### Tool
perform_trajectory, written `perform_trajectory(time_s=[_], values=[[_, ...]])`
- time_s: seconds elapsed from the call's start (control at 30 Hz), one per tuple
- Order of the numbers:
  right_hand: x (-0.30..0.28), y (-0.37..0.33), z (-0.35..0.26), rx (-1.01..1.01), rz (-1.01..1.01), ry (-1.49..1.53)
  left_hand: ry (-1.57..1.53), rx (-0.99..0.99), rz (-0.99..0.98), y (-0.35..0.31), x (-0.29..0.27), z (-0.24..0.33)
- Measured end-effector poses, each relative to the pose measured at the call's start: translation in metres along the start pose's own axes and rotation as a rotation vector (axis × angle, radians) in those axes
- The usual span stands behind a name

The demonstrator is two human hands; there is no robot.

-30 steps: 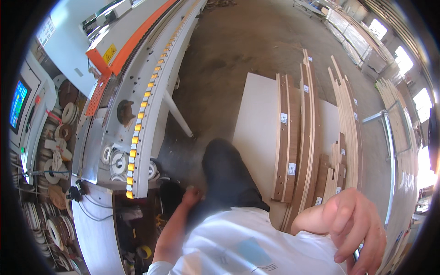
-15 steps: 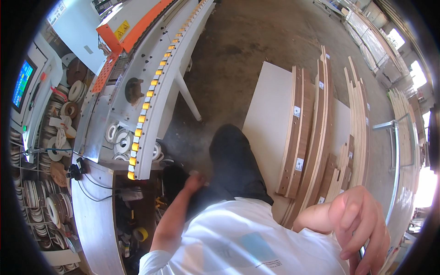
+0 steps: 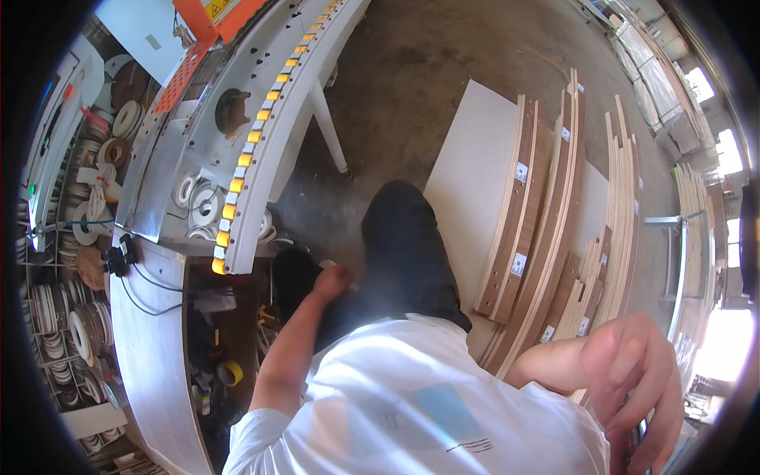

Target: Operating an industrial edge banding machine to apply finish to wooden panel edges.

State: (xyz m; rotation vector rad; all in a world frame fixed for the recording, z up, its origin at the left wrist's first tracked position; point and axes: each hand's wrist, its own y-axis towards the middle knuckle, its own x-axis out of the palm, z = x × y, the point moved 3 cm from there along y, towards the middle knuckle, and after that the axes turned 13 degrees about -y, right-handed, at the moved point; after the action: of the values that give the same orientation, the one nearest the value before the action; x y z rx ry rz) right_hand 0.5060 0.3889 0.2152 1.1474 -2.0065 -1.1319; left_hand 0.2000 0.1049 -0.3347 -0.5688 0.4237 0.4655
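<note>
My left hand (image 3: 336,281) hangs low beside my dark-trousered legs, its fingers curled in. A small pale spot shows at its fingertips, too blurred to name. My right hand (image 3: 640,380) is raised close in at the lower right, fingers bent and thumb side up. Something narrow and dark shows beneath its fingers, but most of it is hidden. The nearest things behind the right hand are stacked wood strips (image 3: 546,214), brown-faced with white labels, lying on a pale board (image 3: 467,150).
A machine with an orange guard (image 3: 194,32) and a yellow-roller rail (image 3: 252,146) stands at left. Edge-band rolls (image 3: 95,324) fill a rack beside a cabinet (image 3: 150,340) holding yellow tape (image 3: 229,373). A metal frame (image 3: 679,269) stands at right.
The whole view has shifted: the machine and cabinet sit further up and left, the wood strips slightly right. My right hand appears a little further right, still bent. My left hand stays by my legs.
</note>
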Motion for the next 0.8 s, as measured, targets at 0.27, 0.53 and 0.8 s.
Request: perform_trajectory(time_s=[0.27,0.53,0.8], values=[[0.007,-0.007,0.007,0.089,-0.095,0.034,-0.080,-0.059,-0.063,0.000,-0.009,0.013],[0.044,0.039,0.029,0.077,-0.322,0.032,-0.117,-0.100,-0.055,-0.009,-0.017,0.020],[0.020,0.020,0.021,-0.041,-0.115,0.024,-0.143,-0.086,-0.051,-0.008,-0.019,0.029]])
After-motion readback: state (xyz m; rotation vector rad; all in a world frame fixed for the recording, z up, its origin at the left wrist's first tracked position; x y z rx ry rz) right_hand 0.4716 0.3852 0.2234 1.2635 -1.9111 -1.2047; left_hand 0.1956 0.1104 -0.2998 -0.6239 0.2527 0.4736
